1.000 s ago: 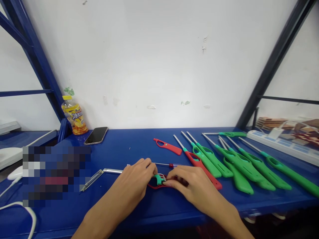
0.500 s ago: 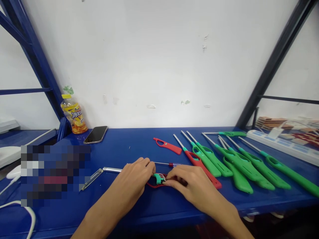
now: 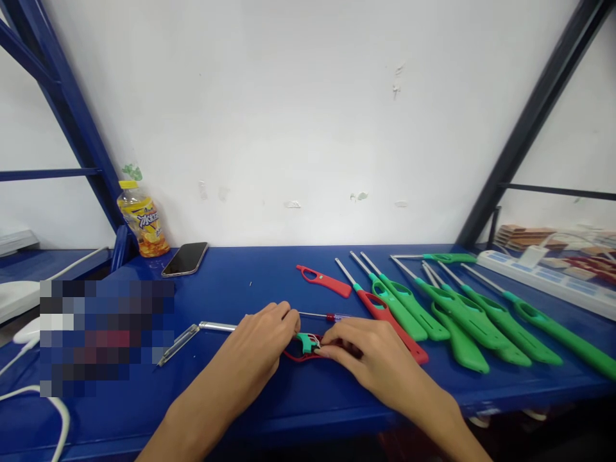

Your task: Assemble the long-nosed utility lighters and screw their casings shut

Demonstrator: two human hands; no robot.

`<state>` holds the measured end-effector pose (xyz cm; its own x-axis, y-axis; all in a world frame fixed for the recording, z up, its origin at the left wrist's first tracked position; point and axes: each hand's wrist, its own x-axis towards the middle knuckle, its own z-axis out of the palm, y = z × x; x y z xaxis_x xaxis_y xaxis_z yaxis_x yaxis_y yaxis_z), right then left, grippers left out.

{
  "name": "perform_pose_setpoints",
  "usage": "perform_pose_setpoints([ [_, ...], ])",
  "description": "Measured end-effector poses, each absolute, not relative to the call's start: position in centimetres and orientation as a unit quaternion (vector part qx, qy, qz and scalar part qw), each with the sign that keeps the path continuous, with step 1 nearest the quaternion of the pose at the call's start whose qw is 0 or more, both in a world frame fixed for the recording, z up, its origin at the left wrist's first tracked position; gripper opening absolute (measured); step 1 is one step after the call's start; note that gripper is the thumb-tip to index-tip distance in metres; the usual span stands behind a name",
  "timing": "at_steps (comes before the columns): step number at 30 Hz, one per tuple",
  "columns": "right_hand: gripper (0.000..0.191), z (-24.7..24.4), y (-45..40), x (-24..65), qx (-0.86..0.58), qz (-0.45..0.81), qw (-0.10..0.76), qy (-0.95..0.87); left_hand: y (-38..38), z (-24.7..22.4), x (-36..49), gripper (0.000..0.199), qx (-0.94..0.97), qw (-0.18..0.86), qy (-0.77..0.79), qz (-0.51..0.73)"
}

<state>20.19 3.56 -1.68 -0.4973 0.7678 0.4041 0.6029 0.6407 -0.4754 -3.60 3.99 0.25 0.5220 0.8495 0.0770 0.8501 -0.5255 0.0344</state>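
An opened red lighter [image 3: 299, 358] with a long metal tube lies on the blue table between my hands. Its green trigger [image 3: 307, 344] and a thin pale wire show inside the shell. My left hand [image 3: 264, 333] is closed over the front of the lighter, where the tube [image 3: 217, 326] sticks out to the left. My right hand [image 3: 368, 343] pinches at the inner parts just right of the trigger; its fingertips hide what exactly they grip. Behind my hands lies a screwdriver [image 3: 332, 317], its handle partly covered by my right hand. A loose red shell half [image 3: 330, 283] rests farther back.
Several green lighters [image 3: 462, 314] and one red-handled lighter [image 3: 380, 308] lie at the right, near a white power strip [image 3: 543, 282]. A small clear tool [image 3: 178, 345], a phone [image 3: 185, 259] and a drink bottle [image 3: 143, 221] are at the left. A wall stands behind.
Both hands stay in place on the lighter. The green trigger between them has shifted very slightly.
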Motion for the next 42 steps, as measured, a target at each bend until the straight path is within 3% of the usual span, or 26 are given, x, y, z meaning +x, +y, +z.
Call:
perform_pose_setpoints([
  [34, 0.014, -1.8, 3.5, 20.0, -0.392, 0.092, 0.29, -0.868, 3.7, 0.8, -3.4, 0.039, -0.872, 0.019, -0.488, -0.04],
  [42, 0.015, -1.7, 3.4, 20.1, -0.394, 0.104, 0.293, -0.865, 2.3, 1.1, -2.7, 0.018, -0.876, -0.062, -0.466, -0.109],
])
